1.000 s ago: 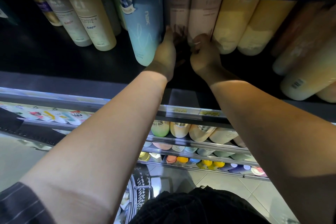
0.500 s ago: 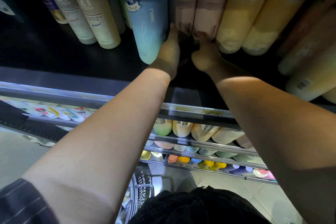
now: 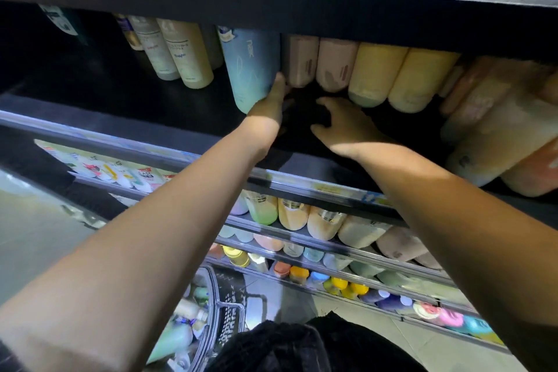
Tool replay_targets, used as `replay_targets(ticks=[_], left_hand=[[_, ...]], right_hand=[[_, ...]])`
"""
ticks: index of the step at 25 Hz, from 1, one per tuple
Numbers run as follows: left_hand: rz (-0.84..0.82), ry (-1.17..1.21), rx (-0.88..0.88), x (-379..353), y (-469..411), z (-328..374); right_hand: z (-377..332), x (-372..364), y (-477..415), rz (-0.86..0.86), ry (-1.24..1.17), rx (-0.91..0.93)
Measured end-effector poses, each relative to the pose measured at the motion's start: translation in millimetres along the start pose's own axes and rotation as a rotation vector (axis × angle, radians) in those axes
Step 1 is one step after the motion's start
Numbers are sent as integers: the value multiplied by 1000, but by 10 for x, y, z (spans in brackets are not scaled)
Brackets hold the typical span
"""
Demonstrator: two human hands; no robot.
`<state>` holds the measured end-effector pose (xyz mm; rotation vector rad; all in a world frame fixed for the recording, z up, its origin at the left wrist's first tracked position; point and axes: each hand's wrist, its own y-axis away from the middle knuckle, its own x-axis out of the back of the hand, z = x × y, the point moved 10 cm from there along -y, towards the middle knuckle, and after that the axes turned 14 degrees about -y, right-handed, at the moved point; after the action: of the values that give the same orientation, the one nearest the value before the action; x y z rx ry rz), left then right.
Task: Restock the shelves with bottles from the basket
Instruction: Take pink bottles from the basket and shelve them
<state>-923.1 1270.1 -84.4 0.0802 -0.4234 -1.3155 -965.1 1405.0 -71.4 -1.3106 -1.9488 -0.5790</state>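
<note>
Shows blue bottle [image 3: 253,69] upright, long axis vertical, bordering open dark gap on shelf [image 3: 120,106]; left hand [image 3: 268,104] fingers straight, together, against it; right hand [image 3: 341,124] fingers curved, grip indiscernible.

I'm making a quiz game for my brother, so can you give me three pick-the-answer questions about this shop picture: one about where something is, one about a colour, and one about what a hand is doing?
1. Where is the basket?
A. On the top shelf
B. Down at the bottom of the view
C. Behind the price tags

2. What colour is the bottle that the left hand touches?
A. Red
B. Black
C. Blue

3. What is the right hand doing?
A. Holding nothing, fingers loose
B. Gripping a box
C. Pulling a price tag

Answers:
1 B: the basket shows low down, beneath both arms.
2 C: the left hand lies flat against the side of a pale blue bottle.
3 A: the right hand has its fingers spread, with nothing in them.
</note>
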Motion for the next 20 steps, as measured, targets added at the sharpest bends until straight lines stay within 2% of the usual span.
replay_targets(ticks=[4,8,10,13,17,20], left_hand=[[86,-411,-196,257,491,87],[205,-844,-401,526,1056,107],[266,-1027,-373,755,1281,-99],[350,-1176,-296,1147,1706,-469],[418,-1204,-213,1666,2176,-1020],[424,-1225,-162,2063,2528,-1517]], right_hand=[[-161,24,229,-71,163,19],[-509,-164,528,-128,120,80],[-725,-320,700,-149,100,119],[-1027,-663,980,-154,196,220],[-1171,-1096,1321,-169,352,144],[-1537,-1443,1657,-162,375,172]])
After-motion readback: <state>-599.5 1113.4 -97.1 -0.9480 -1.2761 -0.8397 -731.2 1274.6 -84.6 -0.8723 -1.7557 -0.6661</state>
